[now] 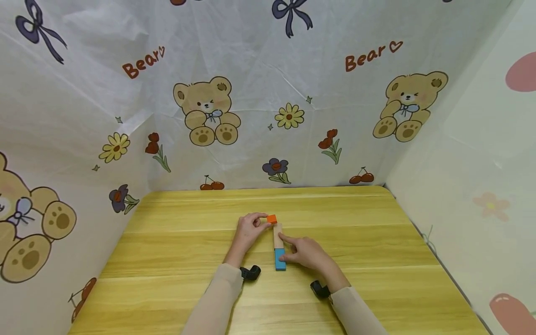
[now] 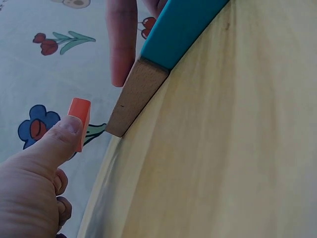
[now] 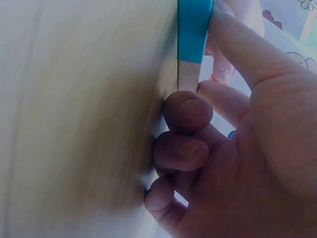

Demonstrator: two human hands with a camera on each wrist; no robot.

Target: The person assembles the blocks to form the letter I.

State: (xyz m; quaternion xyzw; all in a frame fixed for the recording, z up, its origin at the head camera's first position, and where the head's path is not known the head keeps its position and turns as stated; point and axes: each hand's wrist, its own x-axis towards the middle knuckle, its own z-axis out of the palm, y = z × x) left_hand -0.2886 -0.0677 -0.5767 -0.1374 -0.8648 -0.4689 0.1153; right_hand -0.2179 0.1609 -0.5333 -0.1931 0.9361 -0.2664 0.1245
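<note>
My left hand (image 1: pixel 248 234) pinches a small orange block (image 1: pixel 271 219) between thumb and fingers, at the far end of a short row. In the left wrist view the thumb lies against the orange block's face. That row is a plain wooden block (image 1: pixel 278 237) lying end to end with a blue block (image 1: pixel 280 266), the blue one closer to me. From the right side, my right hand (image 1: pixel 310 253) rests its index finger on the wooden block and its thumb on the blue block. Its other fingers (image 3: pixel 188 111) are bent against the tabletop.
The blocks lie near the middle of a yellow wood-grain table (image 1: pixel 184 242). A white sheet (image 1: pixel 251 56) printed with bears and flowers rises behind the far edge and along the sides. Black cameras (image 1: pixel 251 273) are strapped to both wrists.
</note>
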